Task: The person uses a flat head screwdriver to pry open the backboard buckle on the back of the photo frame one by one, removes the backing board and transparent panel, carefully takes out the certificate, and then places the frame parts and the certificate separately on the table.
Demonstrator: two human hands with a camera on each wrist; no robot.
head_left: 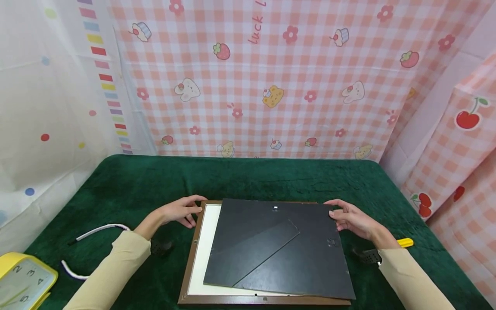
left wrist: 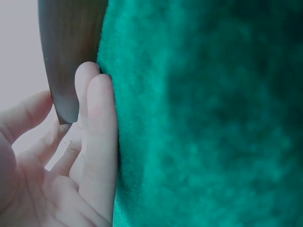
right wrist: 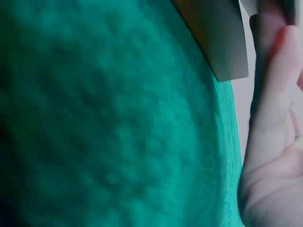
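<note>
A brown picture frame (head_left: 190,263) lies face down on the green cloth, a whitish sheet (head_left: 198,269) showing inside it. Over the frame rests a black backing board (head_left: 279,252) with a slanted stand outline, turned askew and overhanging the right side. My left hand (head_left: 176,212) holds the frame's far left corner, thumb on top; the left wrist view shows fingers (left wrist: 97,123) along its wooden side (left wrist: 73,52). My right hand (head_left: 354,221) pinches the board's far right corner between thumb and fingers. In the right wrist view its fingertips are partly cut off beside the frame (right wrist: 220,42).
A yellow clock (head_left: 29,275) stands at the near left edge. White cord-like pieces (head_left: 101,227) lie by the left forearm, partly covered by it. Behind the right wrist a yellow handle (head_left: 405,243) sticks out. A pink checked curtain (head_left: 255,112) hangs behind the table.
</note>
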